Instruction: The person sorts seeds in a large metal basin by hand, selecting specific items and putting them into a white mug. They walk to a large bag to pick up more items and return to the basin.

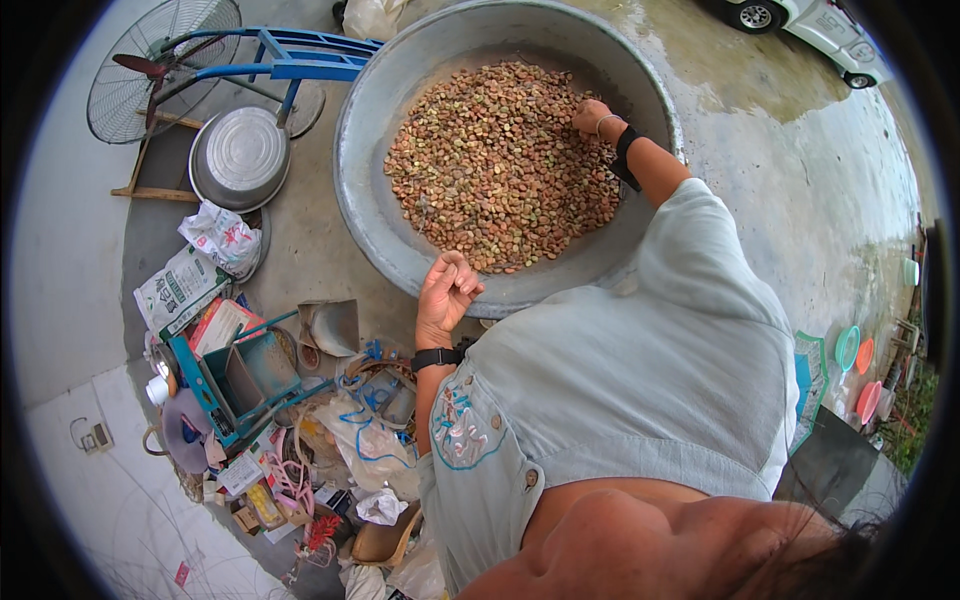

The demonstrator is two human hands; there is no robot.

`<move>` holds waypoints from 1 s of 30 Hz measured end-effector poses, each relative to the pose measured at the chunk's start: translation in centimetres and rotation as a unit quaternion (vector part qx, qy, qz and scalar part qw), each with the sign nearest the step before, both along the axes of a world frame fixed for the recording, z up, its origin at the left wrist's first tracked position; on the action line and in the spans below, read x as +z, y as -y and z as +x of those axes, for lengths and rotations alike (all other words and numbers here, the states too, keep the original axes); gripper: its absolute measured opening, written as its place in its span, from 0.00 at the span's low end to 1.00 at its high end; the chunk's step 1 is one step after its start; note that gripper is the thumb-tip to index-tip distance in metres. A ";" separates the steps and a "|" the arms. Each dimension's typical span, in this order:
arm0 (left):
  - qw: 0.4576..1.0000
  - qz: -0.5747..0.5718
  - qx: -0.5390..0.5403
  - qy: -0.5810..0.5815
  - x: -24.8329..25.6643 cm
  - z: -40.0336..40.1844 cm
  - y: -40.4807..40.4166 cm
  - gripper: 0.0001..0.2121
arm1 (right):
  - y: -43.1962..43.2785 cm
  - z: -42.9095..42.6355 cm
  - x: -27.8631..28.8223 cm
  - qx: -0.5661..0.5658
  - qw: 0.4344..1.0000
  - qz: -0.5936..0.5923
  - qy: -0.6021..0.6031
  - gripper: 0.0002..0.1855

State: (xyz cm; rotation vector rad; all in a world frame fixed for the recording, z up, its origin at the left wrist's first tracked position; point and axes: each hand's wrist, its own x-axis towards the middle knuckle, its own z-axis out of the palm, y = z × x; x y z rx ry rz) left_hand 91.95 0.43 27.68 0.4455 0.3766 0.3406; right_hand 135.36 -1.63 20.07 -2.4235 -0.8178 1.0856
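Observation:
A large round metal basin [358, 187] stands before me, its bottom covered by a heap of brown and greenish beans or seeds [499, 165]. My right hand [592, 120] reaches over the basin and touches the heap near its far right side; its fingertips are hidden, so any held bean cannot be seen. Over the near rim is my left hand [448, 291], palm turned up, with fingers curled and the thumb close to them. Nothing shows clearly between those fingers. Dark twig-like bits lie among the beans. Each wrist wears a black band.
Left of the basin are a blue metal frame [319, 69], a wire-caged fan [165, 71] and an upturned metal pot [241, 154]. A metal dustpan [330, 328], a teal metal box [255, 371] and clutter lie lower left. Wet concrete [810, 172] extends right, toward a small white vehicle [825, 34].

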 end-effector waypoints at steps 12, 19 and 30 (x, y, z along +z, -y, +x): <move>1.000 -0.002 -0.017 0.000 0.4 0.6 -0.3 0.07 | 1.0 -0.6 2.1 -0.100 0.865 0.241 -0.430 0.04; 1.000 0.001 -0.011 -0.001 0.3 0.4 -0.1 0.07 | -1.2 -3.2 0.8 0.040 0.980 0.172 -0.093 0.05; 1.000 0.013 0.010 -0.011 0.4 0.2 0.2 0.08 | -1.9 -6.8 -1.1 0.267 0.907 0.084 0.315 0.04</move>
